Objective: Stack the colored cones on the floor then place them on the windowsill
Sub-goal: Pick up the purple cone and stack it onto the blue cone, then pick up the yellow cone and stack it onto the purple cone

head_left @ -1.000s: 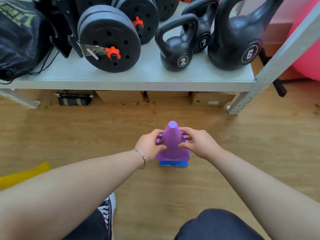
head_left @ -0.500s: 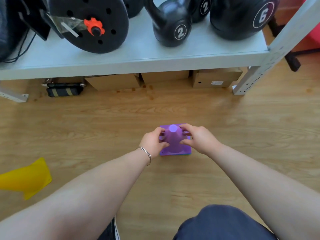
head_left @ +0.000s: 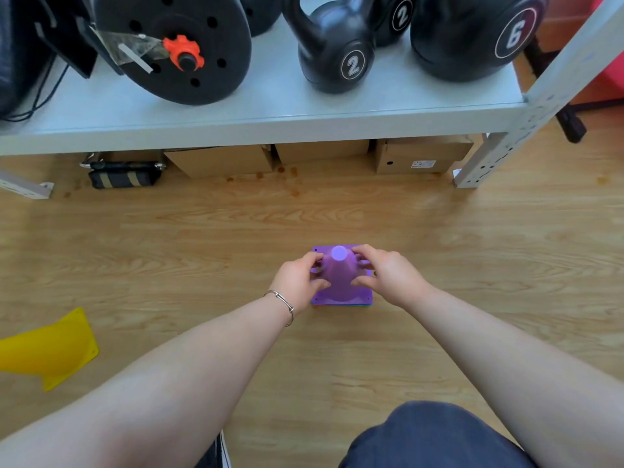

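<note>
A purple cone (head_left: 338,280) stands upright on the wooden floor, seen from nearly straight above, on top of a stack whose blue, green and red base edges peek out below. My left hand (head_left: 299,282) grips its left side and my right hand (head_left: 388,276) grips its right side, fingers wrapped around the cone body. A yellow cone (head_left: 47,349) lies on its side at the far left of the floor, apart from the stack. No windowsill is in view.
A grey metal shelf (head_left: 270,123) stands ahead with black kettlebells (head_left: 334,52) and a weight plate (head_left: 175,45). Cardboard boxes (head_left: 422,155) and a dark striped bag (head_left: 123,175) sit under it. A shelf leg (head_left: 479,163) stands at the right.
My view has tilted down and moved over the stack, so the purple cone now appears from above. Both hands stay on it, pressed lower onto the stack. The yellow cone has come more into view.
</note>
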Available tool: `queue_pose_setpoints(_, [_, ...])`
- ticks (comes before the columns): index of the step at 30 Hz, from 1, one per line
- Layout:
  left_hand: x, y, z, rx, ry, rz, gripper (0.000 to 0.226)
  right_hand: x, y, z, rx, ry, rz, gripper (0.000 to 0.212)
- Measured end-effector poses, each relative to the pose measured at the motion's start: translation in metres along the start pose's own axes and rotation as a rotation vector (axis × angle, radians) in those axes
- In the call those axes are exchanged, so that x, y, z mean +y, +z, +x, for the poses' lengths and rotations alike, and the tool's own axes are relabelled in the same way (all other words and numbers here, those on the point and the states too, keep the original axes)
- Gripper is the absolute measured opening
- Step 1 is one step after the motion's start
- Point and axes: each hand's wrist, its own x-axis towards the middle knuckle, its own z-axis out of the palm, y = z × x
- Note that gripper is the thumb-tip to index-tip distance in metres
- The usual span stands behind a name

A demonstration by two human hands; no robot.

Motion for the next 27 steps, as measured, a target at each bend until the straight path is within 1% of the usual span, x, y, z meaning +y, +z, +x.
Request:
queue_pose_setpoints(3, [0.000,0.000,-0.001,0.008,-0.006,0.005,0.054,-0.002,-0.001,-0.002,-0.008,0.009,-0.001,0.064])
queue_pose_setpoints(5, [0.000,-0.001,0.001,-0.022,-0.013,0.042,0.054,-0.003,-0.003,-0.002,-0.035,0.013,-0.032,0.066])
queue_pose_setpoints(6, [-0.001,-0.002,0.003,-0.035,-0.007,0.089,0.056,-0.004,-0.004,-0.002,-0.049,0.014,-0.069,0.064])
queue_pose_setpoints(8, [0.000,-0.006,0.006,-0.039,0.007,0.242,0.060,-0.008,-0.008,-0.003,-0.057,0.016,-0.196,0.056])
queue_pose_setpoints(10, [0.005,-0.015,0.006,0.008,0.014,0.396,0.058,-0.018,-0.017,-0.005,-0.027,0.029,-0.315,0.049])
queue_pose_setpoints(14, [0.018,-0.043,0.000,0.174,0.005,0.693,0.061,-0.048,-0.044,-0.003,0.107,0.032,-0.443,0.055])
queue_pose_setpoints(16, [0.025,-0.059,-0.001,0.276,0.033,0.775,0.064,-0.066,-0.057,-0.001,0.202,0.030,-0.486,0.057])
queue_pose_setpoints(18, [0.030,-0.075,0.000,0.358,0.055,0.800,0.065,-0.081,-0.067,0.002,0.305,0.022,-0.534,0.060])
queue_pose_setpoints(21, [0.036,-0.096,-0.002,0.437,0.019,0.786,0.066,-0.098,-0.074,0.009,0.433,-0.016,-0.636,0.067])
queue_pose_setpoints(23, [0.037,-0.110,-0.006,0.473,-0.011,0.777,0.069,-0.113,-0.078,0.012,0.478,-0.054,-0.683,0.072])
queue_pose_setpoints(27, [0.023,-0.153,-0.024,0.567,-0.093,0.722,0.067,-0.154,-0.080,0.014,0.503,-0.114,-0.684,0.070])
